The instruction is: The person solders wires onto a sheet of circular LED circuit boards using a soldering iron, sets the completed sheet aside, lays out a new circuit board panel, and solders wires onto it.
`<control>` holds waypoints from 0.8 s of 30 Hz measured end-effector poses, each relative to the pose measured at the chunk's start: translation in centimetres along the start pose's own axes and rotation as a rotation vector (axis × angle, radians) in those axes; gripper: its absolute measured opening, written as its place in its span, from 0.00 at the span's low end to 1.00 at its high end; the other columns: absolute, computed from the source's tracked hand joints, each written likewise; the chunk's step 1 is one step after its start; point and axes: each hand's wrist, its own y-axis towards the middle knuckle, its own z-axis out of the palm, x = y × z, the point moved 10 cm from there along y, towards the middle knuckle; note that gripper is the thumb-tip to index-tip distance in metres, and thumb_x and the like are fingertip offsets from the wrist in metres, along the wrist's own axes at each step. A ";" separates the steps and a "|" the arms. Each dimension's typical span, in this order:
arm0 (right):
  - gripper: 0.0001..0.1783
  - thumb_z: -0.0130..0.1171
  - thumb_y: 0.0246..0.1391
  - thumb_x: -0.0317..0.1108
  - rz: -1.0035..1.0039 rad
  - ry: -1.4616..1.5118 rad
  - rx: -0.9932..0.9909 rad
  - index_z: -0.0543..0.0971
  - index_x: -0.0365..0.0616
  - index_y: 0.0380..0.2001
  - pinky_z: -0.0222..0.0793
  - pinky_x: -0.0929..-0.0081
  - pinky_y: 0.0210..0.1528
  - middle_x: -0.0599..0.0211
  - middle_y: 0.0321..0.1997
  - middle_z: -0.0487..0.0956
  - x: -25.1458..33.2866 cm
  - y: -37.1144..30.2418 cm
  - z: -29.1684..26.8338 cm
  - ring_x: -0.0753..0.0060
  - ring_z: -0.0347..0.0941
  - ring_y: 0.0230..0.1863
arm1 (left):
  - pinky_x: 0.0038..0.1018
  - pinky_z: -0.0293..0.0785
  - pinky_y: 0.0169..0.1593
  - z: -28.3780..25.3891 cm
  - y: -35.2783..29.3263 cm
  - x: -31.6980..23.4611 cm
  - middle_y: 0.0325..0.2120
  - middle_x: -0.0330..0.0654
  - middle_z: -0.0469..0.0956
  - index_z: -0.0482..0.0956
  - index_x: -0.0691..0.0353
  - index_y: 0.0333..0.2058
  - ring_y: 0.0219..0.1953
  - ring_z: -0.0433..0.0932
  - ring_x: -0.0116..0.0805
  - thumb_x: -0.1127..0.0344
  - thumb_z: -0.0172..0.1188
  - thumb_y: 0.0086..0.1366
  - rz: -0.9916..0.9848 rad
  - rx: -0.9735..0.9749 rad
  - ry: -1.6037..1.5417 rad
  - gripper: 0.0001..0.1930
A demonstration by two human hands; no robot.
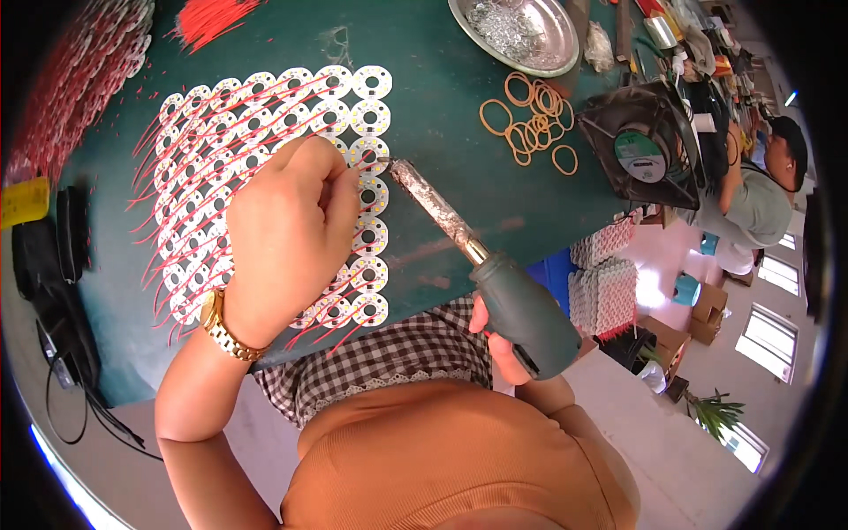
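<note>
My left hand is closed in a pinch over rows of small round white circuit boards. A thin red wire shows between its fingertips and the board beside them; the palm hides several boards. My right hand grips a soldering iron by its dark green handle. The iron's crusted metal tip points up and left, close to the right-hand column of boards, near my left fingertips. Ring-shaped boards lie edge to edge, and many have red wires trailing to the lower left.
On the green table are a metal bowl of silvery bits, rubber bands and a black fan. Wired boards are heaped at far left, with red wires nearby. A person sits at right.
</note>
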 end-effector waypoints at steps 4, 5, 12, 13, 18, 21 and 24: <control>0.32 0.57 0.57 0.58 0.076 0.138 0.028 0.73 0.34 0.44 0.60 0.79 0.30 0.69 0.28 0.73 -0.5 0.1 0.7 0.80 0.64 0.27 | 0.34 0.68 0.22 -0.1 0.0 -0.2 0.20 0.43 0.74 0.72 0.61 0.25 0.19 0.74 0.42 0.73 0.61 0.56 0.014 -0.011 0.017 0.06; 0.30 0.56 0.57 0.57 0.087 0.152 -0.053 0.74 0.35 0.40 0.61 0.78 0.30 0.69 0.28 0.73 1.1 0.9 1.1 0.79 0.65 0.27 | 0.34 0.68 0.22 0.0 0.0 -0.2 0.20 0.43 0.74 0.72 0.61 0.25 0.19 0.74 0.42 0.73 0.61 0.56 0.013 -0.012 0.019 0.06; 0.25 0.57 0.57 0.53 -0.032 -0.007 -0.052 0.74 0.37 0.35 0.63 0.76 0.30 0.67 0.27 0.73 0.9 0.7 0.0 0.74 0.67 0.27 | 0.35 0.68 0.22 -0.2 -0.1 -0.2 0.20 0.43 0.73 0.72 0.61 0.25 0.19 0.73 0.42 0.73 0.61 0.56 0.025 -0.035 0.039 0.06; 0.24 0.57 0.57 0.52 -0.058 -0.043 -0.037 0.74 0.37 0.34 0.63 0.76 0.30 0.66 0.26 0.73 0.8 0.5 -0.1 0.74 0.68 0.27 | 0.35 0.68 0.22 -0.2 -0.1 -0.3 0.19 0.43 0.73 0.72 0.61 0.25 0.19 0.73 0.42 0.73 0.61 0.56 0.032 -0.038 0.041 0.06; 0.19 0.59 0.56 0.47 -0.043 -0.037 -0.092 0.75 0.39 0.34 0.65 0.76 0.30 0.66 0.26 0.73 1.3 0.3 0.1 0.73 0.69 0.27 | 0.35 0.68 0.22 -0.3 0.0 -0.8 0.19 0.43 0.73 0.72 0.62 0.24 0.19 0.73 0.42 0.73 0.61 0.56 0.066 -0.055 0.039 0.06; 0.20 0.60 0.56 0.48 0.068 0.036 -0.049 0.75 0.39 0.37 0.65 0.76 0.31 0.67 0.28 0.73 0.1 0.3 -0.1 0.74 0.69 0.28 | 0.33 0.67 0.23 -0.3 -0.1 -0.7 0.20 0.43 0.73 0.72 0.63 0.25 0.19 0.73 0.39 0.74 0.61 0.56 0.058 -0.052 0.056 0.05; 0.22 0.61 0.56 0.49 0.253 0.167 0.020 0.74 0.40 0.41 0.66 0.75 0.32 0.67 0.30 0.73 -2.2 -0.3 0.4 0.74 0.70 0.29 | 0.31 0.67 0.23 -0.1 -0.1 -0.4 0.21 0.43 0.73 0.73 0.63 0.25 0.19 0.73 0.37 0.76 0.61 0.57 0.049 -0.032 0.056 0.05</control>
